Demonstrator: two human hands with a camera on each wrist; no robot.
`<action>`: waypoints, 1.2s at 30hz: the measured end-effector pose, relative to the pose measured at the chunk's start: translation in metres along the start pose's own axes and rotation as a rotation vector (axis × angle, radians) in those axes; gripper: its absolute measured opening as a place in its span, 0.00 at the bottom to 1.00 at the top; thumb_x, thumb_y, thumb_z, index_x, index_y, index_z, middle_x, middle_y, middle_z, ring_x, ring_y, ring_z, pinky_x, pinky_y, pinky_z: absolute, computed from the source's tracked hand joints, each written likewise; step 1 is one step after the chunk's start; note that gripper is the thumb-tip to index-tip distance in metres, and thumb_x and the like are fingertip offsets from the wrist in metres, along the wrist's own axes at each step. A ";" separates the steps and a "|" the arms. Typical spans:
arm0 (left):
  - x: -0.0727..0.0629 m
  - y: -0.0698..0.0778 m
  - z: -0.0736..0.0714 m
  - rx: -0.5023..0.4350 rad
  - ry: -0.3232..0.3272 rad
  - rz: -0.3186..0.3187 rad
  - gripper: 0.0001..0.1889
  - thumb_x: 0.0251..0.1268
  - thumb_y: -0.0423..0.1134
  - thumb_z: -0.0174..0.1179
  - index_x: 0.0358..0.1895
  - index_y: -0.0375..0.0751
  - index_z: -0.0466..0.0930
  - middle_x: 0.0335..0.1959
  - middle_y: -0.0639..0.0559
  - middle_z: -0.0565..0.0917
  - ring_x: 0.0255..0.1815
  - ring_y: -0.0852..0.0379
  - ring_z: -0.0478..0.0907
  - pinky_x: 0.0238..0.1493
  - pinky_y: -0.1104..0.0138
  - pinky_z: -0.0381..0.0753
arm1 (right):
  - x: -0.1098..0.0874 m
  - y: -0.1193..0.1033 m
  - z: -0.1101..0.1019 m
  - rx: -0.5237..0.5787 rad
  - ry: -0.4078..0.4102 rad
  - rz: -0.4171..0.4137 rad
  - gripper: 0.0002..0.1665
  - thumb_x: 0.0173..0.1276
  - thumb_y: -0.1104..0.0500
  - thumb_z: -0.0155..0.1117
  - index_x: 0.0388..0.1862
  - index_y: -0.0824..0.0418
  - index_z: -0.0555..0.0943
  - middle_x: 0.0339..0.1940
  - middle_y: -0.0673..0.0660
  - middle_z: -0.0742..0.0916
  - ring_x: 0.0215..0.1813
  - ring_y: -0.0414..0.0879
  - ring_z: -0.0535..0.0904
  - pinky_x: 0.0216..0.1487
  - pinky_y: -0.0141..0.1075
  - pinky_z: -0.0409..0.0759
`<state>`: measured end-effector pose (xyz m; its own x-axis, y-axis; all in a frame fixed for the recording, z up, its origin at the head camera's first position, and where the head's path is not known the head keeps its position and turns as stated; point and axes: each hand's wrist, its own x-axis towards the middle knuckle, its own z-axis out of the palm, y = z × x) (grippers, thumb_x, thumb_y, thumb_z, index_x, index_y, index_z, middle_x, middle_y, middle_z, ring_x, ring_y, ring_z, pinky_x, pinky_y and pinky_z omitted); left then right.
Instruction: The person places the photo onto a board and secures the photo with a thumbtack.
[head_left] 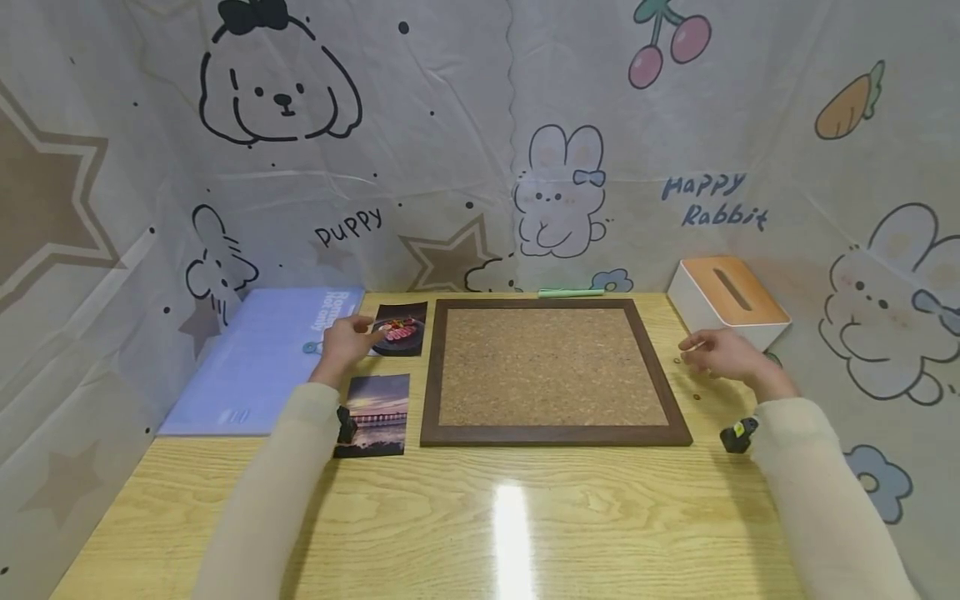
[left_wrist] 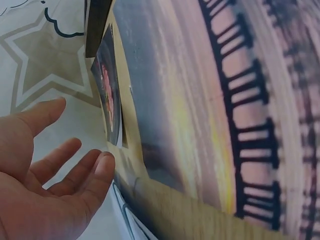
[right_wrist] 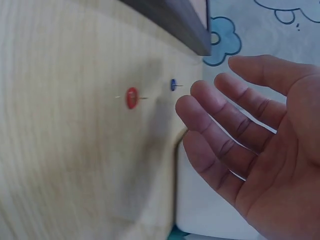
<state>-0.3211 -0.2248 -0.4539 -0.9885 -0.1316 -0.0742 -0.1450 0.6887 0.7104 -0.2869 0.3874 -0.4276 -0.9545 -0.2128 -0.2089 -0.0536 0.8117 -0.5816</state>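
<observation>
My left hand [head_left: 345, 346] hovers by the left edge of a food photo [head_left: 408, 335], fingers relaxed; the left wrist view shows nothing in its grasp. Nearer me lies a sunset photo of a pier [head_left: 382, 417], partly covered by the left wrist in the head view. A cork board [head_left: 555, 367] with a dark brown frame lies flat to the right of both photos. Beyond its right side, my right hand [head_left: 723, 357] hangs with loosely bent fingers and an empty palm. Close to those fingertips, a red push pin [right_wrist: 131, 98] and a blue push pin [right_wrist: 173, 85] lie on the table.
A white tissue box [head_left: 731, 296] with a wood-coloured lid stands behind my right hand. On the left lies a lavender folder [head_left: 247, 375], next to the photos. A green pen [head_left: 570, 293] rests behind the board, by the printed curtain [head_left: 450, 158].
</observation>
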 end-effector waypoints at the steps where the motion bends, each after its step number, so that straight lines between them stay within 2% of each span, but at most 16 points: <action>1: 0.000 -0.001 0.001 0.001 0.007 0.001 0.29 0.69 0.48 0.61 0.68 0.36 0.73 0.67 0.34 0.76 0.69 0.36 0.71 0.70 0.46 0.70 | 0.001 0.003 0.001 0.016 -0.008 0.007 0.25 0.75 0.58 0.57 0.62 0.75 0.73 0.45 0.70 0.86 0.42 0.52 0.85 0.41 0.43 0.85; 5: -0.001 -0.001 0.003 -0.004 0.022 -0.008 0.28 0.68 0.46 0.62 0.67 0.34 0.74 0.65 0.33 0.77 0.67 0.36 0.72 0.69 0.47 0.71 | 0.007 0.013 0.007 0.064 -0.030 0.048 0.23 0.74 0.60 0.57 0.61 0.76 0.74 0.42 0.66 0.87 0.39 0.46 0.83 0.38 0.38 0.83; 12: -0.003 0.000 0.007 0.009 0.020 -0.031 0.28 0.67 0.45 0.64 0.67 0.35 0.74 0.64 0.34 0.77 0.66 0.36 0.72 0.68 0.48 0.71 | 0.015 0.020 0.012 0.072 -0.021 0.093 0.22 0.76 0.58 0.56 0.59 0.75 0.75 0.41 0.61 0.89 0.34 0.41 0.81 0.32 0.34 0.79; 21: 0.002 -0.002 0.011 0.042 0.016 -0.027 0.28 0.64 0.40 0.67 0.65 0.32 0.75 0.60 0.33 0.80 0.62 0.36 0.75 0.65 0.49 0.73 | 0.015 0.017 0.016 0.027 0.013 0.115 0.20 0.77 0.58 0.55 0.55 0.74 0.78 0.35 0.58 0.86 0.33 0.41 0.78 0.32 0.33 0.77; 25: 0.004 -0.002 0.013 0.064 0.030 -0.032 0.27 0.62 0.37 0.68 0.64 0.32 0.76 0.59 0.32 0.80 0.61 0.37 0.75 0.66 0.49 0.73 | 0.018 0.018 0.018 0.021 0.017 0.127 0.18 0.77 0.58 0.54 0.53 0.73 0.79 0.36 0.58 0.85 0.33 0.41 0.79 0.33 0.33 0.77; 31: 0.006 -0.003 0.016 0.050 0.046 -0.048 0.26 0.58 0.33 0.68 0.62 0.34 0.78 0.60 0.34 0.79 0.62 0.37 0.74 0.68 0.49 0.72 | 0.021 0.019 0.020 -0.015 0.027 0.142 0.16 0.76 0.59 0.56 0.49 0.71 0.81 0.41 0.61 0.85 0.35 0.43 0.80 0.36 0.33 0.76; 36: 0.007 -0.004 0.017 0.053 0.043 -0.051 0.26 0.56 0.29 0.67 0.62 0.34 0.78 0.61 0.34 0.80 0.63 0.37 0.74 0.68 0.49 0.72 | 0.021 0.018 0.020 -0.040 0.032 0.149 0.15 0.75 0.59 0.56 0.47 0.70 0.82 0.41 0.62 0.86 0.36 0.44 0.80 0.36 0.33 0.75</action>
<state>-0.3277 -0.2164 -0.4690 -0.9772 -0.1973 -0.0783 -0.1983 0.7167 0.6686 -0.3020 0.3864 -0.4585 -0.9617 -0.0710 -0.2648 0.0785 0.8541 -0.5142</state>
